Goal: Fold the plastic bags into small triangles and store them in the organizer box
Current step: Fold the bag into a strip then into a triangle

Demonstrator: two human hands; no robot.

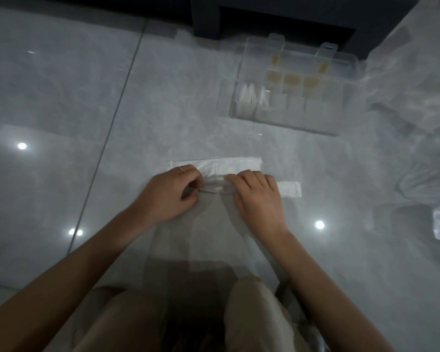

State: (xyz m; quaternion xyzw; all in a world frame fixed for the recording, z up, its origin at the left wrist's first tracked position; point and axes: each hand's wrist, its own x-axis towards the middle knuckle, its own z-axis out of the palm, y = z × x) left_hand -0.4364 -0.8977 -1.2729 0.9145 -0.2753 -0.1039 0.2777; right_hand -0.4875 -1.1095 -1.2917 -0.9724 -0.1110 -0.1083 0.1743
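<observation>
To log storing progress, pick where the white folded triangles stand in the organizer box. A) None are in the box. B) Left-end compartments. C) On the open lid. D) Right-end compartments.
B: the white folded triangles stand upright in compartments at the left end of the organizer box.

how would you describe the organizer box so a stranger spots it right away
Look below the dark furniture at the top. The organizer box sits on the floor there. Unlike the crumpled bags to its right, it is clear, rigid and gridded.
</observation>
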